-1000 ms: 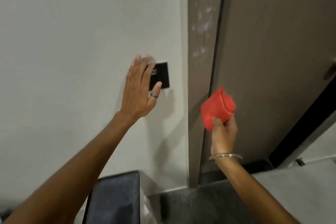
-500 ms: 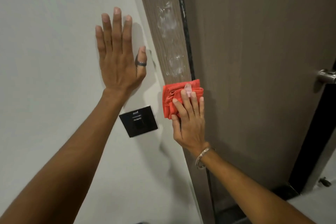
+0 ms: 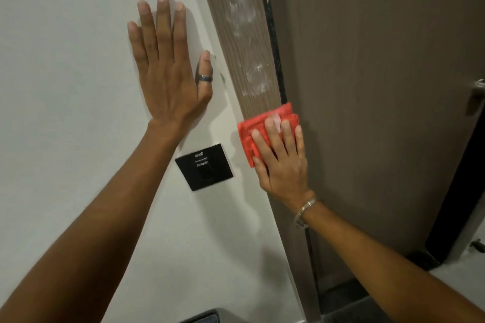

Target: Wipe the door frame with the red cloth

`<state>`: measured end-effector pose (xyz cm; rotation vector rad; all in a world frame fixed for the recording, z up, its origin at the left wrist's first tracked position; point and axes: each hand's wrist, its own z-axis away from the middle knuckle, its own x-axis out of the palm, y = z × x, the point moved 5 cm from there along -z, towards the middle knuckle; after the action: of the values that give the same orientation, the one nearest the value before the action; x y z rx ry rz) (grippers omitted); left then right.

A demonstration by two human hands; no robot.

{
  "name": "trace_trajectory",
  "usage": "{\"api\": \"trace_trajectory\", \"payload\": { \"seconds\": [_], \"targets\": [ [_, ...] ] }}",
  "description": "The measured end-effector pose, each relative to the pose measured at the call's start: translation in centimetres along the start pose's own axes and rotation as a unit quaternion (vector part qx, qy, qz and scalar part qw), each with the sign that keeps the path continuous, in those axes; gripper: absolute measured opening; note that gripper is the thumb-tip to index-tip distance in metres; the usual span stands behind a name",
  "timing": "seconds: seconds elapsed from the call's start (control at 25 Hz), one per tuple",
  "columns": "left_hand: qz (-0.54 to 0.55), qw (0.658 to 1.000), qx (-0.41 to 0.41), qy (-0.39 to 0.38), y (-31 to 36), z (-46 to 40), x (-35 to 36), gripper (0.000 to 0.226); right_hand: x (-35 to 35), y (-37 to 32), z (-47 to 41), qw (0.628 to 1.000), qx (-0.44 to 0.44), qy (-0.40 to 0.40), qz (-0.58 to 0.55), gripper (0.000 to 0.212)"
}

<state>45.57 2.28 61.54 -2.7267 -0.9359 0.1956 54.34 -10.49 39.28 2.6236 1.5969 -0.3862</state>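
Red cloth point(image 3: 251, 131) pressed to door frame point(image 3: 236, 34); black plate point(image 3: 204, 168) lettering unreadable.

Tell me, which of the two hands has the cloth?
The right hand: its straight fingers press the red cloth against the door frame. The left hand lies flat on the white wall.

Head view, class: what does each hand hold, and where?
The right hand presses the folded red cloth against the brown wooden door frame, fingers flat over its lower right. The left hand holds nothing.
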Motion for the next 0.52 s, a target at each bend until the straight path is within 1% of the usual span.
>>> {"api": "trace_trajectory", "payload": {
  "seconds": [0.04, 0.12, 0.2, 0.32, 0.52],
  "targets": [
    [-0.004, 1.000, -0.004, -0.013, 0.0, -0.1, -0.2, 0.067, -0.5, 0.0, 0.8, 1.000, -0.015, -0.011, 0.010, 0.064],
    [-0.013, 0.999, -0.004, -0.038, 0.3, 0.0, -0.4, 0.069, -0.8, 0.1, 0.1, 1.000, -0.007, -0.019, 0.011, 0.066],
    [-0.017, 0.999, 0.000, -0.052, 0.6, -0.1, -0.4, 0.070, -0.8, -0.3, -3.7, 1.000, 0.019, -0.005, -0.002, 0.065],
    [-0.019, 0.998, -0.011, -0.055, 0.4, -0.4, -0.1, 0.071, -0.8, -0.6, -8.5, 0.999, 0.039, 0.012, -0.016, 0.071],
    [-0.012, 0.998, 0.004, -0.066, 0.1, -0.4, -0.3, 0.073, -2.1, -0.2, -4.9, 0.999, -0.028, -0.022, 0.011, 0.072]
  ]
}}
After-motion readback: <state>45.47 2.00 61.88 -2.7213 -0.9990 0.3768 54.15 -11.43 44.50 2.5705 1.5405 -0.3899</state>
